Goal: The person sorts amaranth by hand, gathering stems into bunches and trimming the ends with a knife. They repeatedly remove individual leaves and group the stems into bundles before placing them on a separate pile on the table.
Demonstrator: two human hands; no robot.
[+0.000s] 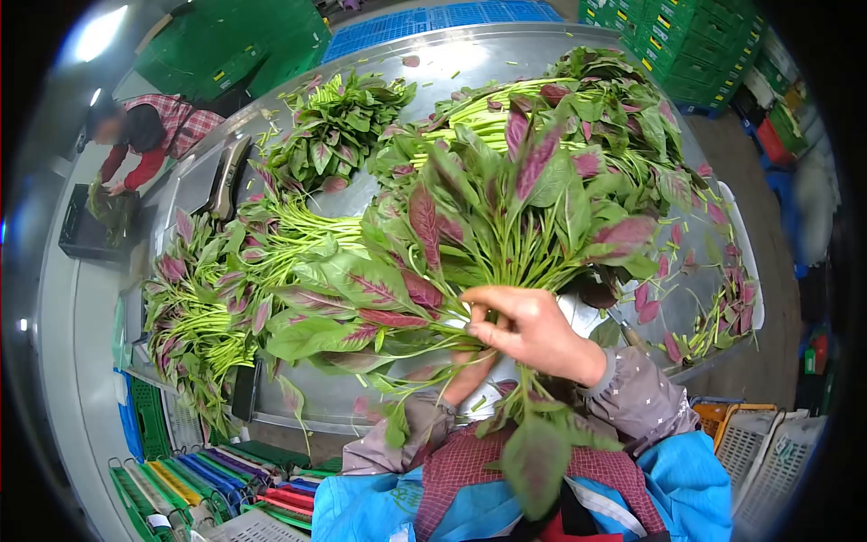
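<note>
A large bunch of amaranth (506, 226) with green and purple leaves fans out in front of my chest. My left hand (470, 375) is below it, closed around its stems, though leaves and my other hand hide most of its fingers. Over the front of the bunch, my right hand (540, 330) is closed, thumb and forefinger pinching an amaranth stem among the leaves. One big loose leaf (535, 465) hangs down against my clothing beneath the right wrist.
More amaranth piles lie on the metal table (442, 59), at the back (339, 126) and left (203, 321). A knife handle (632, 336) shows right of my hand. Green crates (695, 50) stand behind; folded crates (208, 479) lie lower left. Another person (153, 135) works beside a dark crate (90, 221).
</note>
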